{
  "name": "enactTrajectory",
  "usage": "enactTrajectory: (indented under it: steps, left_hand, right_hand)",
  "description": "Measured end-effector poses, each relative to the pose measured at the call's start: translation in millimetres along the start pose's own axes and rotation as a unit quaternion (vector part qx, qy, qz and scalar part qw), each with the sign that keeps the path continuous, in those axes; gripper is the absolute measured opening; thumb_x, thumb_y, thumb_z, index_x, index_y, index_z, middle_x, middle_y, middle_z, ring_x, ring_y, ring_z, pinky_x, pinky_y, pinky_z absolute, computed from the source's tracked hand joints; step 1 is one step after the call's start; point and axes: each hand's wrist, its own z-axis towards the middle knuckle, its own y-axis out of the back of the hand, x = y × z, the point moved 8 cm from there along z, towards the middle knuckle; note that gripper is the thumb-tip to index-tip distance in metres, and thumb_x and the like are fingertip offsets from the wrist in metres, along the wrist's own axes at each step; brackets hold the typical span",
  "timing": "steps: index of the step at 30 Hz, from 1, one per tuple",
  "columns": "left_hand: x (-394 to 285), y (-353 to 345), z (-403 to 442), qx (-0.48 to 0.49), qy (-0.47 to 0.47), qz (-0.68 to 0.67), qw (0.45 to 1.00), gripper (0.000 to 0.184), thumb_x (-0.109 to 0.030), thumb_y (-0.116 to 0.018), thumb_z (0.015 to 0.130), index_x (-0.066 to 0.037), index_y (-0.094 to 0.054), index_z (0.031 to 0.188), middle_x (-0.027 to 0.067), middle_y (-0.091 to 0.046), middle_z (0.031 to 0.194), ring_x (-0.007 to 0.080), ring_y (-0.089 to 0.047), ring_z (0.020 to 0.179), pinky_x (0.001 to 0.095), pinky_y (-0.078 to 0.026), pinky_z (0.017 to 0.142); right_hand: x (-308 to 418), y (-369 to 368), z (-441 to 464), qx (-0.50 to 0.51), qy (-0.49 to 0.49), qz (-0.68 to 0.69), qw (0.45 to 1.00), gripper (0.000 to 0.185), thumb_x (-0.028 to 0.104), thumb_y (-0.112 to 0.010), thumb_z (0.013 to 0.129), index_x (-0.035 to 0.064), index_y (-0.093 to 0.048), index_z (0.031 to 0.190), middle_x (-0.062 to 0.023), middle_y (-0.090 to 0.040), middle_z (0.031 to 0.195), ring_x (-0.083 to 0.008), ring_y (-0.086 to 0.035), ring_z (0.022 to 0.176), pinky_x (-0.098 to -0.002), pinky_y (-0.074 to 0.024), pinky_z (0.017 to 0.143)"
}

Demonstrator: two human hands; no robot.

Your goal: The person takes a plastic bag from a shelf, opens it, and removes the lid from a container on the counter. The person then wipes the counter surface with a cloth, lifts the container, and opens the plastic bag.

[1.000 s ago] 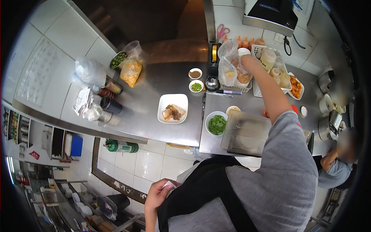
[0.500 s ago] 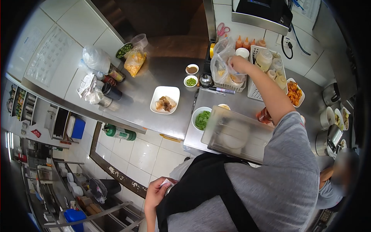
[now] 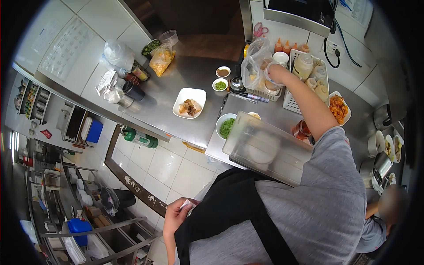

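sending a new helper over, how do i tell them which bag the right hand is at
On the steel counter, find the white perforated basket of squeeze bottles. Immediately left of it in the picture, the clear plastic bag rises above a lower basket. Unlike the yellow-filled bag and the whitish bag farther left, it has the right hand at it.
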Motion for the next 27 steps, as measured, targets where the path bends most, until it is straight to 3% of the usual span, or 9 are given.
enactTrajectory:
  steps: [6,8,12,15,17,24,27]
  left_hand:
    - [7.1,-5.9,-3.9,0.003,0.007,-0.013,1.0,0.013,0.001,-0.052,0.087,0.003,-0.064,0.091,0.0089,-0.067,0.089,0.0147,-0.062,0.083,0.0258,-0.047,0.077]
    - [5.2,-6.4,-3.7,0.002,0.008,-0.009,1.0,0.013,0.001,-0.051,0.087,0.003,-0.064,0.091,0.0089,-0.067,0.089,0.0148,-0.062,0.083,0.0258,-0.046,0.077]
    - [-4.3,-7.9,-6.9,0.0,-0.01,0.024,1.0,0.014,0.002,-0.051,0.087,0.003,-0.064,0.091,0.0089,-0.067,0.088,0.0148,-0.061,0.083,0.0259,-0.046,0.077]
    - [0.9,-6.6,-7.7,-0.006,-0.007,0.01,1.0,0.014,0.002,-0.052,0.087,0.002,-0.064,0.092,0.0084,-0.067,0.088,0.0143,-0.061,0.083,0.0256,-0.046,0.077]
    - [2.7,-6.3,-8.9,-0.005,-0.008,0.006,1.0,0.014,0.002,-0.052,0.087,0.002,-0.064,0.092,0.0081,-0.067,0.088,0.0139,-0.061,0.083,0.0253,-0.046,0.076]
    - [7.3,-5.6,-9.2,-0.019,-0.005,0.007,1.0,0.014,0.001,-0.053,0.087,0.001,-0.065,0.092,0.0071,-0.067,0.086,0.0119,-0.061,0.079,0.0237,-0.046,0.073]
    - [7.5,-3.5,-9.7,-0.021,-0.015,0.032,0.999,0.013,0.001,-0.053,0.087,0.001,-0.065,0.092,0.0064,-0.067,0.083,0.011,-0.06,0.076,0.0233,-0.045,0.07]
  right_hand:
    - [-20.9,-8.6,11.1,-0.056,-0.092,0.058,0.993,0.033,0.015,-0.053,0.081,0.0075,-0.06,0.112,-0.0169,-0.061,0.11,-0.032,-0.059,0.099,-0.0379,-0.045,0.089]
    - [-19.7,-24.1,27.2,-0.121,-0.029,0.041,0.991,0.019,0.006,-0.056,0.076,0.0008,-0.065,0.091,-0.0212,-0.063,0.096,-0.034,-0.062,0.089,-0.0387,-0.0479,0.08]
    - [-18.3,-46.6,40.0,-0.1,-0.001,0.051,0.994,0.022,0.006,-0.056,0.076,0.0009,-0.064,0.096,-0.0215,-0.063,0.099,-0.034,-0.061,0.09,-0.0386,-0.048,0.081]
    - [-23.6,-54.4,43.3,-0.159,0.002,0.066,0.985,0.023,0.006,-0.056,0.075,0.0002,-0.064,0.095,-0.0218,-0.062,0.099,-0.033,-0.062,0.09,-0.038,-0.0482,0.08]
    - [-25.4,-58.6,35.7,-0.172,-0.058,0.054,0.982,0.016,0.004,-0.057,0.073,-0.0009,-0.065,0.086,-0.0214,-0.064,0.093,-0.0326,-0.062,0.087,-0.0376,-0.0488,0.079]
    - [-26.3,-34.4,34.9,-0.153,0.013,-0.012,0.988,0.014,0.002,-0.068,0.061,0.0032,-0.068,0.076,-0.0171,-0.066,0.081,-0.0304,-0.065,0.075,-0.0378,-0.0513,0.069]
    - [-48.9,-26.1,49.5,-0.104,-0.043,0.104,0.988,0.022,0.0,-0.072,0.056,0.0045,-0.069,0.077,-0.0156,-0.067,0.077,-0.0268,-0.065,0.068,-0.0366,-0.0515,0.062]
